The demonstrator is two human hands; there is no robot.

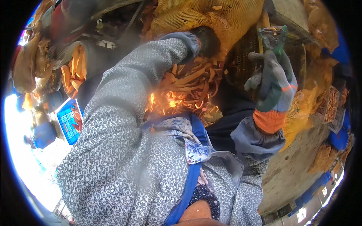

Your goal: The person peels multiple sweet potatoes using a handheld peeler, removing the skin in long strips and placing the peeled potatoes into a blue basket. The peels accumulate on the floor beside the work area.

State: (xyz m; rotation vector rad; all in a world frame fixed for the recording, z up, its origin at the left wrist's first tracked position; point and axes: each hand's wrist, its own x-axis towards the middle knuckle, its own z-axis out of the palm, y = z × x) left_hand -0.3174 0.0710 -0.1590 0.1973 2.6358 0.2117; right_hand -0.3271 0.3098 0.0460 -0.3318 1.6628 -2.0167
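Note:
My left hand (208, 42), in a dark-coated glove, reaches forward against a yellow mesh sack (195, 17). Its fingers are hard to make out there, so its grip cannot be told. On the right, my right hand (273, 82) is raised in a grey and green glove with an orange cuff. It is shut on what looks like a green-framed peeler (273, 35), with bits of orange stuff on its head. Between my legs lies a heap of long orange peel strips (192, 80), brightly sunlit on the near side.
At left, a tilted bucket (66, 58) holds peeled orange pieces (76, 66), with a blue plastic basket (66, 123) nearer me. More yellow mesh (298, 113) and a wire basket of orange shreds (331, 104) lie at right, by stained concrete floor (291, 175).

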